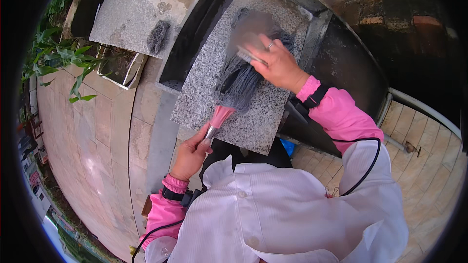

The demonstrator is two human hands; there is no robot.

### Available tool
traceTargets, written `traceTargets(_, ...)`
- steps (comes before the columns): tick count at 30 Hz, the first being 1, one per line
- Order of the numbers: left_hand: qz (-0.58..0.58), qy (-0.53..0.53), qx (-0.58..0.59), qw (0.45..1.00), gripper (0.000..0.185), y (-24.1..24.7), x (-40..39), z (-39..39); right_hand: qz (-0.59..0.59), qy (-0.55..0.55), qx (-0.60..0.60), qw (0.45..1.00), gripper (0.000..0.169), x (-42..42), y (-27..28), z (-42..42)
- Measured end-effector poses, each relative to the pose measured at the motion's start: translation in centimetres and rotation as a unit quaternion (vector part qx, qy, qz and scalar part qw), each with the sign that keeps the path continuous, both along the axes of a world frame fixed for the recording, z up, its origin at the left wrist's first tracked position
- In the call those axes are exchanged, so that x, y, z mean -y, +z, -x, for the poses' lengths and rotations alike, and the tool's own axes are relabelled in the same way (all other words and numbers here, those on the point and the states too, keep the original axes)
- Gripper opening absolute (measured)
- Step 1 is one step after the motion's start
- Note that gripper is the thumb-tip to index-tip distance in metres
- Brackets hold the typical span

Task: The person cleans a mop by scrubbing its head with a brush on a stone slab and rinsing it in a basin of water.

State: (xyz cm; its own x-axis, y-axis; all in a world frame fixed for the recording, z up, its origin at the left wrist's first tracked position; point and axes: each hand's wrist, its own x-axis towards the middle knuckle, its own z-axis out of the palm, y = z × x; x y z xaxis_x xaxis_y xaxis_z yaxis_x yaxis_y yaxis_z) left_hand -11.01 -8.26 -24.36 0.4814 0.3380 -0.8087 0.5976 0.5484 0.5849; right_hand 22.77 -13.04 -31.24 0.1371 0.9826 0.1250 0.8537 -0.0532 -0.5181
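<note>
A mop head of grey strings (239, 82) with a pink plastic socket (222, 116) lies on a speckled granite slab (197, 95). My left hand (192, 153) is closed round the metal handle joined to that socket, at the slab's near edge. Over the upper strings, my right hand (276, 60) grips a scrubbing brush (250, 54) with pale bristles; a smudge in the view blurs this spot. How far the bristles touch the strings cannot be told.
A dark basin (190, 58) surrounds the slab. To its left, a second granite slab (137, 14) bears a grey fibrous clump (158, 37). Beside that stand a planter box (137, 69) and leafy plants (69, 58). A tap (411, 148) is at the right.
</note>
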Motion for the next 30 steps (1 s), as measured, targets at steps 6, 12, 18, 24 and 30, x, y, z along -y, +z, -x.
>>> traceTargets(6,-0.315,-0.157,0.025,0.936,0.047,0.2,0.6,-1.0,0.192,-0.116,0.163,0.961,0.045,-4.1,-5.1,-8.2)
traceTargets(12,-0.328,-0.183,-0.018,0.927,0.045,0.6,-1.0,-1.3,0.118,0.048,0.095,0.987,0.047,-4.6,-1.9,-5.3)
traceTargets(18,-0.292,-0.221,-0.049,0.929,0.042,2.6,-2.1,-2.4,0.151,0.048,0.148,0.976,0.051,-3.9,-3.4,-4.6)
traceTargets(24,-0.288,-0.174,-0.035,0.941,0.043,1.4,-1.2,-2.1,0.228,-0.019,0.066,0.971,0.048,-5.8,-3.1,-6.8)
traceTargets(30,-0.291,-0.175,-0.031,0.94,0.042,1.5,-1.3,-2.3,0.078,0.105,0.103,0.986,0.052,-1.8,-3.8,-3.2)
